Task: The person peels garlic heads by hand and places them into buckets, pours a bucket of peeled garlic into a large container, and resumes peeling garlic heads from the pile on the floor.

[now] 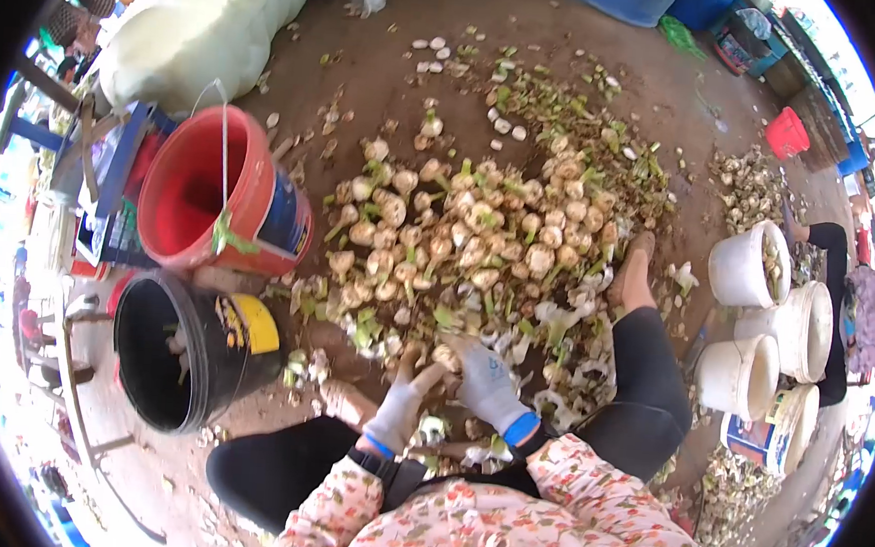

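Both of my hands wear pale work gloves with blue cuffs and meet low in front of me. My left hand (407,397) has its fingers closed around a pale, knobbly root vegetable (445,357). My right hand (489,381) is bent close against the same vegetable, its fingers curled; whatever it grips is hidden. Just beyond them spreads a large heap of similar round, cream-coloured root vegetables (481,221), several with short green stems. Leafy trimmings and peelings (559,326) lie around the heap and near my hands.
At left stand a red bucket (286,219) and a black bucket (242,362), which has a few pale pieces inside. Several white buckets (743,272) are at right beside another person's dark-clothed leg (832,298). A big pale sack (207,34) lies at the upper left.
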`<state>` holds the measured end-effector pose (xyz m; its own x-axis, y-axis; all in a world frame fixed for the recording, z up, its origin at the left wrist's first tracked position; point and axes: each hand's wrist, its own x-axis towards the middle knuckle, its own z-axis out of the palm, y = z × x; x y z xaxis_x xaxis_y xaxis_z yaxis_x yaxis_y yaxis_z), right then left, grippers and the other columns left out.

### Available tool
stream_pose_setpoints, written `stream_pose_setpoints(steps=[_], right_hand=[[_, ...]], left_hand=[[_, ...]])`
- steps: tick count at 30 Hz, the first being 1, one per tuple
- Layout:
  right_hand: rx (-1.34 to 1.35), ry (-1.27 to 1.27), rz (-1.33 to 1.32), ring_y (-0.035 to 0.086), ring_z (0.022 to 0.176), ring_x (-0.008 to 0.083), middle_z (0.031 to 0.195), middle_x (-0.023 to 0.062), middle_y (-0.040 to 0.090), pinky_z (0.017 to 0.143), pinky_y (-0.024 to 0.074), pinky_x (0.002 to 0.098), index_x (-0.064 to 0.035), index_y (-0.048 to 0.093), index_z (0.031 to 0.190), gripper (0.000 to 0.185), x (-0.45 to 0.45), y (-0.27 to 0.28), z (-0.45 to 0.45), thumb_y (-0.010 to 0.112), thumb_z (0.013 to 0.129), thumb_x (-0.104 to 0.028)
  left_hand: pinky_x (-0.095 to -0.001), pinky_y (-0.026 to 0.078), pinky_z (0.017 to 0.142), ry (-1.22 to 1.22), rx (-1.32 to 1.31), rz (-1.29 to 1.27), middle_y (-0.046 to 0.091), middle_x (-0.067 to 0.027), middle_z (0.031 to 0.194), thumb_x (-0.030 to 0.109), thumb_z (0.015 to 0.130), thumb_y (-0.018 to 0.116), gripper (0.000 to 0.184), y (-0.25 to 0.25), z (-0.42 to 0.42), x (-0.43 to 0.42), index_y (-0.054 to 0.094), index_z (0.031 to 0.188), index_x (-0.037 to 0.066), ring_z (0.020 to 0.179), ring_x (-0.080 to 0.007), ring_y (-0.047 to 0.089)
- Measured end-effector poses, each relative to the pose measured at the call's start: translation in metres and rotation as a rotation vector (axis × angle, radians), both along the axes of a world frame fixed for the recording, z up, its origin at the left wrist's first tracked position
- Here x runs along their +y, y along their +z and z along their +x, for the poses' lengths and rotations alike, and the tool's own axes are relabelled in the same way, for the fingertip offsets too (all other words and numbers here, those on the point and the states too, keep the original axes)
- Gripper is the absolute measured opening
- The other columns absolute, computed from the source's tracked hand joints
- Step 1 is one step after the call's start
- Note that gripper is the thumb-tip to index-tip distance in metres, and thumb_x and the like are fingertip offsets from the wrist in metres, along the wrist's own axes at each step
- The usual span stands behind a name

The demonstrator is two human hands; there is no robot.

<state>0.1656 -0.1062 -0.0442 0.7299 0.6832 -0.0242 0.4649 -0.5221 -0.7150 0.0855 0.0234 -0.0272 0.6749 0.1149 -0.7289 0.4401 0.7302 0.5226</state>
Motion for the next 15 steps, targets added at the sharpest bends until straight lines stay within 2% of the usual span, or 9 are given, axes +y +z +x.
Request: stream_pose_setpoints(steps=[2, 3, 5, 6, 7, 8, 10, 11, 15], right_hand=[[0.031, 0.175, 0.225, 0.051, 0.113, 0.0333, 0.122, 0.0149, 0.054, 0.097, 0.0391, 0.0396, -0.0088, 0.046, 0.126, 0.053, 0.000, 0.028, -0.019, 0.060, 0.074, -0.011], [0.078, 0.068, 0.287, 0.050, 0.114, 0.0317, 0.122, 0.0147, 0.053, 0.099, 0.0378, 0.0395, -0.0077, 0.046, 0.126, 0.053, -0.003, 0.046, -0.024, 0.061, 0.075, -0.012], [0.212, -0.196, 0.443, 0.049, 0.115, 0.0267, 0.122, 0.0149, 0.053, 0.100, 0.0354, 0.0352, -0.0031, 0.043, 0.128, 0.052, -0.008, 0.056, -0.023, 0.061, 0.080, -0.015], [0.449, -0.183, 0.461, 0.051, 0.106, 0.0228, 0.116, 0.0144, 0.055, 0.092, 0.0392, 0.0314, -0.0011, 0.042, 0.128, 0.052, -0.010, 0.058, -0.020, 0.060, 0.084, -0.020], [0.679, -0.194, 0.464, 0.054, 0.097, 0.0190, 0.109, 0.0139, 0.056, 0.083, 0.0430, 0.0277, 0.0010, 0.041, 0.129, 0.052, -0.011, 0.061, -0.017, 0.058, 0.087, -0.025], [0.811, -0.189, 0.448, 0.055, 0.088, 0.0155, 0.103, 0.0126, 0.058, 0.076, 0.0450, 0.0254, 0.0016, 0.041, 0.128, 0.054, -0.011, 0.065, -0.016, 0.059, 0.088, -0.029], [0.726, -0.085, 0.416, 0.053, 0.073, 0.0108, 0.090, 0.0080, 0.059, 0.064, 0.0446, 0.0244, 0.0017, 0.043, 0.126, 0.054, -0.003, 0.057, -0.022, 0.060, 0.087, -0.032], [0.725, -0.139, 0.300, 0.052, 0.068, 0.0113, 0.083, 0.0048, 0.059, 0.063, 0.0446, 0.0256, 0.0014, 0.051, 0.116, 0.046, 0.002, 0.086, -0.027, 0.061, 0.087, -0.033], [0.702, -0.074, 0.436, 0.054, 0.072, 0.0112, 0.082, 0.0043, 0.060, 0.068, 0.0450, 0.0261, 0.0000, 0.059, 0.098, 0.033, 0.006, 0.080, -0.034, 0.062, 0.086, -0.030]], left_hand=[[-0.0250, 0.051, 0.069, 0.074, -0.119, -0.021, 0.062, -0.0061, 0.099, 0.007, 0.083, 0.063, 0.044, -0.011, -0.013, 0.004, 0.045, 0.123, 0.006, 0.082, -0.0141, 0.062], [-0.0236, 0.052, 0.069, 0.129, -0.158, -0.057, 0.063, -0.0053, 0.094, 0.001, 0.080, 0.065, 0.040, 0.015, -0.013, 0.006, 0.050, 0.117, 0.005, 0.077, -0.0137, 0.062], [-0.0232, 0.051, 0.071, 0.124, -0.254, 0.100, 0.063, -0.0056, 0.095, 0.000, 0.079, 0.066, 0.040, 0.030, -0.021, 0.008, 0.052, 0.115, 0.004, 0.080, -0.0128, 0.062], [-0.0220, 0.051, 0.071, 0.101, -0.289, 0.192, 0.062, -0.0051, 0.095, -0.001, 0.078, 0.066, 0.042, 0.043, -0.024, 0.007, 0.051, 0.116, 0.004, 0.079, -0.0124, 0.062], [-0.0248, 0.048, 0.079, 0.089, -0.276, 0.218, 0.059, -0.0057, 0.103, 0.000, 0.072, 0.071, 0.045, 0.051, -0.029, 0.004, 0.053, 0.114, 0.004, 0.090, -0.0150, 0.059], [-0.0264, 0.047, 0.083, 0.050, -0.319, 0.381, 0.057, -0.0062, 0.106, 0.001, 0.070, 0.072, 0.046, 0.045, -0.035, 0.003, 0.055, 0.113, 0.004, 0.094, -0.0164, 0.057], [-0.0295, 0.043, 0.089, -0.022, -0.408, 0.709, 0.052, -0.0072, 0.111, 0.002, 0.065, 0.075, 0.049, 0.025, -0.042, 0.000, 0.057, 0.110, 0.005, 0.103, -0.0191, 0.052], [-0.0282, 0.045, 0.090, -0.081, -0.481, 0.863, 0.045, -0.0053, 0.121, -0.007, 0.060, 0.076, 0.059, 0.031, -0.043, -0.001, 0.053, 0.114, 0.005, 0.108, -0.0161, 0.050], [-0.0290, 0.042, 0.093, -0.176, -0.464, 0.954, 0.044, -0.0064, 0.121, -0.006, 0.056, 0.077, 0.054, 0.047, -0.052, 0.001, 0.059, 0.106, 0.004, 0.110, -0.0173, 0.048]])
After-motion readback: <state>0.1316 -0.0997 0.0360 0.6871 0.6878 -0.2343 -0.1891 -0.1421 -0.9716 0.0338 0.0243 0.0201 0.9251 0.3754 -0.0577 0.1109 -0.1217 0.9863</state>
